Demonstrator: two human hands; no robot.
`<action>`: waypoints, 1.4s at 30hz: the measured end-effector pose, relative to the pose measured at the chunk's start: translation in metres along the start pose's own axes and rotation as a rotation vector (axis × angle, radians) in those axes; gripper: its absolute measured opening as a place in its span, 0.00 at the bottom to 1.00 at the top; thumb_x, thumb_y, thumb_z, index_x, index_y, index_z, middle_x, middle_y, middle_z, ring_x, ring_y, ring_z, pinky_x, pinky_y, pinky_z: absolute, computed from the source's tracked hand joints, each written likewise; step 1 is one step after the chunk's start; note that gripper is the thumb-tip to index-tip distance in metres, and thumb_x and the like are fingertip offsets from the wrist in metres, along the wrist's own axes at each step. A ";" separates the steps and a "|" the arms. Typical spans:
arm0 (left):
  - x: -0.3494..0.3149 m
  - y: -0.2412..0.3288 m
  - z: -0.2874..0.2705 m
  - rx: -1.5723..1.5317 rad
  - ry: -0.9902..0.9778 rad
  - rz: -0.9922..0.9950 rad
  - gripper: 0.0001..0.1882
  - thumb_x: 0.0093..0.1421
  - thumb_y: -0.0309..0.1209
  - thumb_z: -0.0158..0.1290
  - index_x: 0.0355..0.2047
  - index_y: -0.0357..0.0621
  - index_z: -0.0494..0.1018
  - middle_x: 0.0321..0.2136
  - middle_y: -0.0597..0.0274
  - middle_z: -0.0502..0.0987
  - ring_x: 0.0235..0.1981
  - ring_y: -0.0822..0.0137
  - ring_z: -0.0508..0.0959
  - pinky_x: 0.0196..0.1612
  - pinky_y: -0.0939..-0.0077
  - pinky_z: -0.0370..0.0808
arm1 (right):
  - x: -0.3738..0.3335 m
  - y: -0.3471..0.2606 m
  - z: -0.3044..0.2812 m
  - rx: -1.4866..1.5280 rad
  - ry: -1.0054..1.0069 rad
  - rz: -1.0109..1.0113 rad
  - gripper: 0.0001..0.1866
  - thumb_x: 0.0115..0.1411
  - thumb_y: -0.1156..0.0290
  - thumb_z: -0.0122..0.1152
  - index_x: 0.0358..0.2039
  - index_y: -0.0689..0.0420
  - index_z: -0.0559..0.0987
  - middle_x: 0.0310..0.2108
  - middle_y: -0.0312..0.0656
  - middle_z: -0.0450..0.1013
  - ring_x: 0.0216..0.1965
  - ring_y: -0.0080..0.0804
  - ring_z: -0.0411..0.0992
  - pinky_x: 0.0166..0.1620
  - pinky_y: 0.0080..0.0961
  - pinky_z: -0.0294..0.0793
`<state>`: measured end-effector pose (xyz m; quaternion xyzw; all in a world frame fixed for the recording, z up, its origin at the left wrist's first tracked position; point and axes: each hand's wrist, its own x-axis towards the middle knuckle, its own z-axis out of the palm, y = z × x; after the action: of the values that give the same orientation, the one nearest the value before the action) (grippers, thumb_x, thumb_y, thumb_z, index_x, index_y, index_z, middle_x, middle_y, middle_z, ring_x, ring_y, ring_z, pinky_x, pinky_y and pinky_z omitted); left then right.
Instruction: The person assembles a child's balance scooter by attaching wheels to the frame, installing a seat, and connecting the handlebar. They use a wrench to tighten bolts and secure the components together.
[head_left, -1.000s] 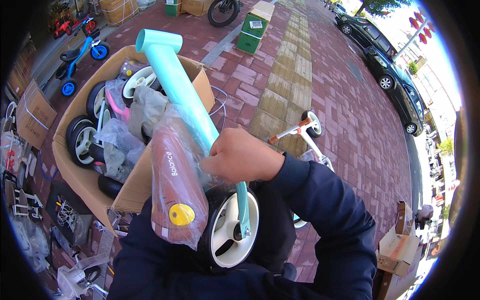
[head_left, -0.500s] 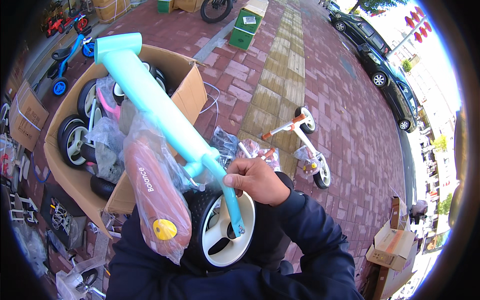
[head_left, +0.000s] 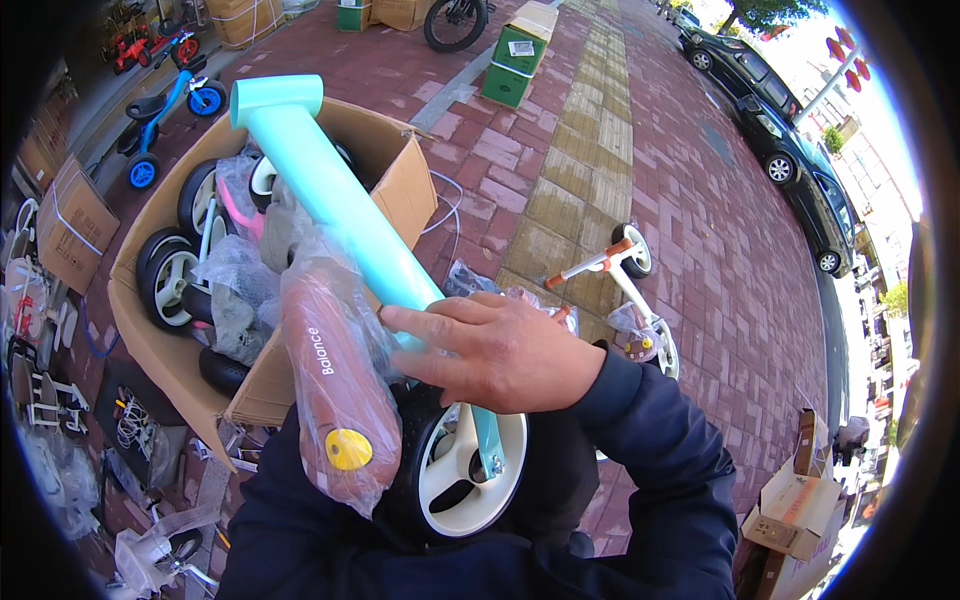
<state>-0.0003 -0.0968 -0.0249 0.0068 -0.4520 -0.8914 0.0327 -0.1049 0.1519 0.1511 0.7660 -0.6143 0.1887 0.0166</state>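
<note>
A turquoise balance bike frame [head_left: 335, 190] leans across my lap, its open tube end pointing up and to the far left. My right hand [head_left: 505, 355] lies over the frame's lower end, fingers stretched out and apart, near the plastic-wrapped seat. That brown seat [head_left: 342, 400] carries a yellow round piece and stays inside clear film. Below my palm, a white-rimmed black wheel [head_left: 510, 500] sits in the turquoise fork, with a bolt at its hub. My left sleeve [head_left: 275, 510] shows behind the seat, while my left hand is hidden.
To the left stands an open carton [head_left: 405, 195] holding wheels and wrapped parts. A white small bike [head_left: 635, 290] with brown grips lies on the paving at right. A blue tricycle [head_left: 170, 110], a green box [head_left: 510, 75] and empty cartons [head_left: 795, 505] stand around.
My right hand has let go of the fork's pinched spot, spread its fingers and moved up-left over the frame. The view has shifted slightly, moving the scene rightward.
</note>
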 end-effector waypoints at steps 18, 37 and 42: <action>-0.004 -0.029 0.028 0.134 0.182 0.042 0.19 0.72 0.45 0.50 0.42 0.38 0.77 0.39 0.54 0.81 0.35 0.65 0.81 0.36 0.69 0.80 | 0.001 -0.004 0.024 -0.384 -0.045 0.115 0.22 0.61 0.46 0.61 0.28 0.53 0.72 0.22 0.35 0.66 0.26 0.32 0.69 0.30 0.30 0.68; 0.013 -0.027 0.033 0.201 0.263 0.141 0.19 0.72 0.44 0.50 0.42 0.38 0.77 0.39 0.54 0.81 0.34 0.65 0.81 0.35 0.69 0.80 | 0.002 -0.079 0.044 0.097 -0.022 0.969 0.19 0.62 0.66 0.65 0.46 0.62 0.69 0.19 0.51 0.75 0.21 0.52 0.76 0.25 0.43 0.74; 0.019 -0.029 0.034 0.207 0.283 0.161 0.19 0.72 0.44 0.50 0.42 0.38 0.77 0.39 0.54 0.81 0.34 0.64 0.81 0.35 0.69 0.80 | -0.012 -0.087 0.043 0.376 0.208 0.920 0.27 0.60 0.76 0.64 0.59 0.63 0.68 0.22 0.48 0.75 0.24 0.49 0.77 0.27 0.39 0.75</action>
<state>-0.0223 -0.0537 -0.0284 0.0989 -0.5311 -0.8250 0.1663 -0.0126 0.1737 0.1252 0.3831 -0.8384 0.3594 -0.1453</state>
